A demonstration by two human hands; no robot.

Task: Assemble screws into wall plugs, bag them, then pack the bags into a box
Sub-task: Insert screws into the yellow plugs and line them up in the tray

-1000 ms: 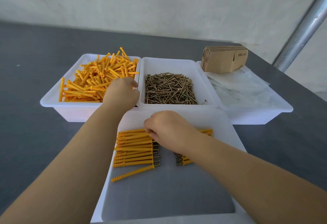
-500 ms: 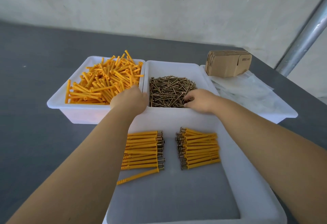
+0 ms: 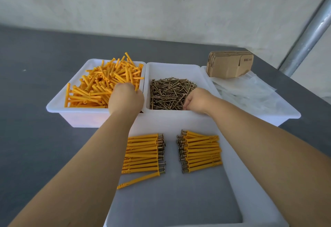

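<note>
My left hand (image 3: 126,99) reaches into the white bin (image 3: 53,107) of loose orange wall plugs (image 3: 96,87), and its curled fingers pinch a plug at the pile's right edge. My right hand (image 3: 197,100) is in the middle bin (image 3: 172,65), with its fingers curled down onto the brass screws (image 3: 170,90); the fingertips are buried in the pile. In the front tray (image 3: 250,182) lie two rows of assembled plugs, a left row (image 3: 143,153) and a right row (image 3: 200,153). One assembled plug (image 3: 138,180) lies slanted below the left row.
A stack of flat cardboard boxes (image 3: 229,64) sits on clear plastic bags (image 3: 250,92) in the right-hand bin (image 3: 290,113). All the bins stand on a dark grey table (image 3: 35,146). A metal pole (image 3: 308,35) rises at the far right.
My right hand left the assembled rows in the front tray, went up into the screw bin and curled into the pile. My left hand stayed in the plug bin.
</note>
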